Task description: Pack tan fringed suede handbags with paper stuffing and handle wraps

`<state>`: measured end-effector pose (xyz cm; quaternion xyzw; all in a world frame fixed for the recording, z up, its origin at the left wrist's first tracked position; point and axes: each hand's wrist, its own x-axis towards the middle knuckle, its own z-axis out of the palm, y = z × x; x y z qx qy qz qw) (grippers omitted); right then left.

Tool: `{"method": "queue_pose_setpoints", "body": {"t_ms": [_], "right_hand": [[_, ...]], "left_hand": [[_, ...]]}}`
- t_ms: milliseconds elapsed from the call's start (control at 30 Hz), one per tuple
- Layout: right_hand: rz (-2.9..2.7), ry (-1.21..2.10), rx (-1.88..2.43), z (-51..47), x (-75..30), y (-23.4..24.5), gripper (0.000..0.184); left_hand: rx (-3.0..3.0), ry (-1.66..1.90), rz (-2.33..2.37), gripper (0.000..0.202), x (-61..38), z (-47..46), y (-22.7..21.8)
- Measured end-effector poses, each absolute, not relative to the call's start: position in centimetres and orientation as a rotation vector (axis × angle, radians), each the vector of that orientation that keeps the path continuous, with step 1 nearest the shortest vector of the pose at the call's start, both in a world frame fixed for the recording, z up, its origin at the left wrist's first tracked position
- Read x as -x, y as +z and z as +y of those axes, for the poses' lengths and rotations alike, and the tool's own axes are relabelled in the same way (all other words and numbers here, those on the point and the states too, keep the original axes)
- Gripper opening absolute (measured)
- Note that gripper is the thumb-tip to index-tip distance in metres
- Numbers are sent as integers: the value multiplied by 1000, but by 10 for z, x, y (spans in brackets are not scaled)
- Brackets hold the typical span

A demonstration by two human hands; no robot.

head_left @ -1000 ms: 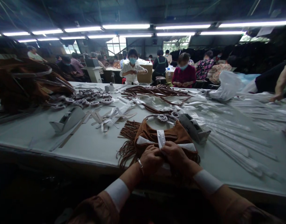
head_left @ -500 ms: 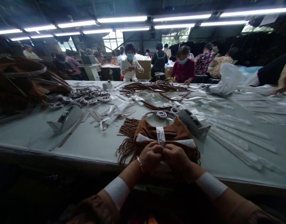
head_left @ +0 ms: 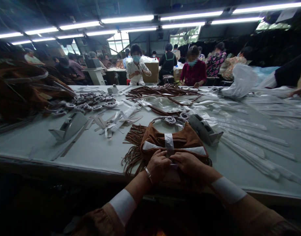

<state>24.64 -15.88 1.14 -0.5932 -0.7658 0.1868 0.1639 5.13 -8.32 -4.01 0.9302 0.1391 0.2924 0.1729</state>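
The work in hand looks like wrapping: a brown fringed suede bag [head_left: 179,139] lies at the near edge of the table [head_left: 96,152], directly ahead of the person. It is bound with a white band across it and a white paper strip [head_left: 169,141] running down its middle.

The left hand [head_left: 159,165] rests on the bag's near edge at the foot of the strip. Its fingers are curled narrow, and I cannot tell whether they pinch anything. The right hand [head_left: 189,164], touching the left, reaches across with its fingertips closed on the pale lower end of that strip. By my reading the strip is being fastened down, and finishing that calls for keeping the end flat and taut against the suede.

As for containers:
- Far left of the bag, a heap of similar brown bags [head_left: 22,88] lies piled; nothing shows of what is inside them.
- Left of the bag stands a tape dispenser [head_left: 68,126], with loose paper strips [head_left: 118,119] between it and the bag.
- Behind the bag, a clear plastic sleeve [head_left: 165,104] seems to hold brown straps.
- Farther back, a cardboard box [head_left: 151,72] stands among seated people, its contents hidden.
- Just right of the bag sits a second tape dispenser [head_left: 205,129].
- Far right and behind, a white plastic sack [head_left: 238,83] bulges, but its contents cannot be made out.
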Motion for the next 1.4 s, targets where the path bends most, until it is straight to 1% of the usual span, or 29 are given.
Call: {"method": "queue_pose_setpoints", "body": {"t_ms": [133, 233, 333, 467, 567, 667, 767, 833, 1000, 1200, 1400], "right_hand": [[-2147, 655, 1702, -162, -249, 20, 24], [-2127, 854, 1648, -161, -252, 23, 23], [-2009, 958, 1762, -156, -253, 14, 29], [-1848, 822, 1994, -150, -252, -5, 36], [-1810, 780, 2048, -148, -250, -11, 36], [-1781, 771, 2092, -147, -247, -12, 34], [-1760, 770, 2122, -148, -245, -10, 33], [-1755, 759, 2129, -148, -243, -9, 31], [-1768, 693, 2168, -148, -242, -10, 29], [-1797, 577, 2240, -150, -234, -8, 32], [-1892, 246, 2454, -150, -236, 12, 30]], "left_hand": [[-2562, 896, 632, 14, -61, -92, -35], [-2528, 909, 754, 18, -69, -94, -31], [-2521, 897, 823, 20, -75, -94, -30], [-2550, 895, 877, 17, -81, -93, -34], [-2567, 884, 939, 15, -85, -92, -39], [-2523, 936, 968, 7, -83, -92, -39], [-2496, 1077, 869, 19, -72, -97, -31], [-2571, 1097, 742, 18, -62, -103, -24], [-2840, 823, 464, 16, -47, -118, -28], [-2914, 745, 573, 31, -48, -118, -48], [-2885, 763, 632, 34, -51, -117, -51]]}}
